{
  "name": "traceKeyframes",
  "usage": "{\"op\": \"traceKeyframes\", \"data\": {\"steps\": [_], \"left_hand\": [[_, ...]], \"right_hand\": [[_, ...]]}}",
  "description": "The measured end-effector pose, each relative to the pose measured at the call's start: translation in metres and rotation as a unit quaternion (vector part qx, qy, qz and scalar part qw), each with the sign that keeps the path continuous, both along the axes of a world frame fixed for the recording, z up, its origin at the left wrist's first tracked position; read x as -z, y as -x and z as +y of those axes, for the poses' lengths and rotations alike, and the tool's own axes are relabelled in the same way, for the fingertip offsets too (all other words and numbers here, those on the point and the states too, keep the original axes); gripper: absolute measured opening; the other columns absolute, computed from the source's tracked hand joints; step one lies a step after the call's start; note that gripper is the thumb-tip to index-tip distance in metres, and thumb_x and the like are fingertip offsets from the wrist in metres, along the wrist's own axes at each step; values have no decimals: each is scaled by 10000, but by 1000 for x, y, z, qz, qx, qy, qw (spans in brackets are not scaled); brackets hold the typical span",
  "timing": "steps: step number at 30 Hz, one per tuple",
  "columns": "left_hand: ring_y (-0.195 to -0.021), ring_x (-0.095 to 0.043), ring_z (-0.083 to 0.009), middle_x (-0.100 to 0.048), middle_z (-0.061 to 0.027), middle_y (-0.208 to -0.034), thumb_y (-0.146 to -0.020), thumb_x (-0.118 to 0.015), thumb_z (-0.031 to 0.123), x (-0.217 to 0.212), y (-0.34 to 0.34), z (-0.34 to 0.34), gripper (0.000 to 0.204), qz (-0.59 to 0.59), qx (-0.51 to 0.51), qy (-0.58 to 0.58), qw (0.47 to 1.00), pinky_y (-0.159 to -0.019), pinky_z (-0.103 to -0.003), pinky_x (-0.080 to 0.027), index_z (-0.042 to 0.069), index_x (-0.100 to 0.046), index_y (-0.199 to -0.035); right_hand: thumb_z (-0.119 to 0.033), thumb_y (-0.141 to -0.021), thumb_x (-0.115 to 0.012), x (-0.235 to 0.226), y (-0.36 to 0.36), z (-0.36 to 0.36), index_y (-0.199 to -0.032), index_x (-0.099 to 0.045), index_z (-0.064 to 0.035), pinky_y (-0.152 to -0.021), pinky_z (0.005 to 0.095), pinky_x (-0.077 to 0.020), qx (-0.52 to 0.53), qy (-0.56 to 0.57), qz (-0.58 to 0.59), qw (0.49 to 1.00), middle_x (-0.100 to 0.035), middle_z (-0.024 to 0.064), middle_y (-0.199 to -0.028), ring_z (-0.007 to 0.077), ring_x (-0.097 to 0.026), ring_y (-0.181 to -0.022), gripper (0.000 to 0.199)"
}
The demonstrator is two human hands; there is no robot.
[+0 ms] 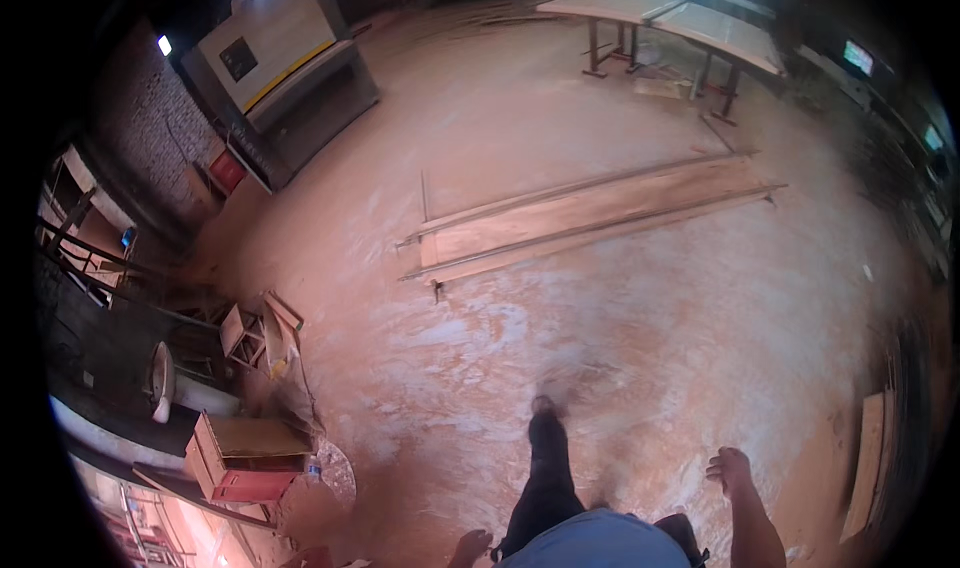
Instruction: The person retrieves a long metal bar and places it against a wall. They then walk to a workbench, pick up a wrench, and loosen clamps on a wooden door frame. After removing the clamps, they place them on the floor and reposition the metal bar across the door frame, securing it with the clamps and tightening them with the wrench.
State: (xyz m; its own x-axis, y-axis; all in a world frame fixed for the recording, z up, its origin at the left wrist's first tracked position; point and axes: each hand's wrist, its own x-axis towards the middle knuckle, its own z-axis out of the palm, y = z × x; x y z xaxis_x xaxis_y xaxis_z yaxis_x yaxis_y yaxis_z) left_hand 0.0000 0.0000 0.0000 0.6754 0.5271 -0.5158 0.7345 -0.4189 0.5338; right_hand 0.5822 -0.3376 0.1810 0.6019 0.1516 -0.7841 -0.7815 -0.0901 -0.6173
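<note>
My right hand (728, 466) hangs beside my body over the dusty floor, its fingers loosely bent and apart, with nothing in them. At the lower edge, my left hand (472, 548) shows only in part beside my dark trouser leg (548, 468); it is dim, and its fingers are hard to make out. Neither hand touches any object. Farther ahead on the floor lies a long wooden panel (590, 218), with long dark bars along its two long edges.
A large machine (275, 68) with a yellow strip stands far left. Far right are tables with pale tops (610, 4) on dark legs. Nearer left sits an open cardboard box (260, 438), beside small wooden frames (243, 336). Boards (865, 458) lean along the right side.
</note>
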Motion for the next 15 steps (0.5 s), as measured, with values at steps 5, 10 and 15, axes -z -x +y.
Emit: {"op": "traceKeyframes", "data": {"steps": [5, 10, 15], "left_hand": [[-1122, -602, -338, -648, -204, -1171, -856, -573, 486, 33, -240, 257, 572, 160, -2, 165, 973, -969, -429, -464, 40, -627, -1210], [-1108, -605, -364, -638, -225, -1171, -835, -607, 410, -64, -445, 475, 532, 20, -204, 66, 976, -952, -429, -477, 55, -611, -1230], [-1073, -627, -344, -663, -204, -1118, -836, -616, 407, -108, -619, 609, 546, 6, -207, 59, 977, -937, -414, -487, 49, -595, -1247]], "right_hand": [[-139, -930, -509, 23, -135, 212, -810, -452, -118, -391, 258, -375, -100, 69, -20, 992, -438, 39, -605, 147, -439, -442, 135], [-186, -902, -512, 33, -225, 331, -1032, -532, 6, -449, 356, -518, -123, 129, 57, 982, -603, 146, -794, 238, -602, -545, 233], [-213, -925, -510, 70, -348, 404, -1083, -533, 53, -522, 382, -574, -107, 98, 39, 989, -639, 189, -883, 274, -660, -635, 311]]}}
